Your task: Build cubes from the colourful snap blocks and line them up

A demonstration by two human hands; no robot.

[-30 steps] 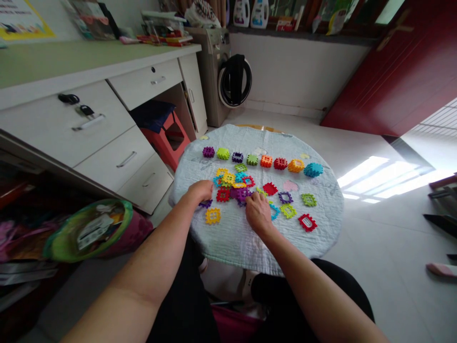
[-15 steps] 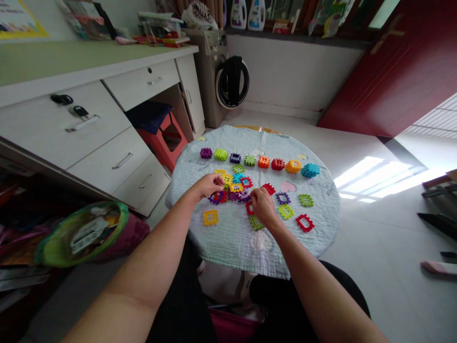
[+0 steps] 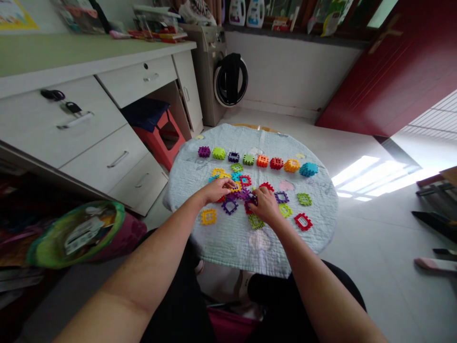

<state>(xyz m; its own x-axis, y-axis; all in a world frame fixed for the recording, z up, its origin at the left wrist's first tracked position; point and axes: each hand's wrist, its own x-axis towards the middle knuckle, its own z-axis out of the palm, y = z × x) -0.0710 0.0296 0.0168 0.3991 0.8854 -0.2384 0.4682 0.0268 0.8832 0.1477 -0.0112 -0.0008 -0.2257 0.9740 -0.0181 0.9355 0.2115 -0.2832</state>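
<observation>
A loose pile of toothed plastic building tiles lies mid-table. My left hand (image 3: 216,190) reaches into it from the left, fingers bent over the edge of a yellow window tile (image 3: 236,187). My right hand (image 3: 266,205) is at the pile's right side, with its fingers curled down; a dark purple edge shows beneath them, mostly hidden. Purple tiles (image 3: 243,194) lie between the hands. A purple frame tile (image 3: 229,206) rests just below my left hand. Partly under my right hand are a red tile (image 3: 247,206) and a green tile (image 3: 256,221).
Behind the pile runs a row of assembled cubes, from purple (image 3: 204,152) to blue (image 3: 309,169). Loose tiles, such as a red one (image 3: 303,221) and a yellow one (image 3: 209,216), lie around on the cloth-covered table (image 3: 228,243). A washing machine (image 3: 209,71) stands beyond.
My left hand has moved right, onto the yellow tile. A purple frame tile now lies separately below it. My right hand has shifted slightly right, its fingers lower over the pile.
</observation>
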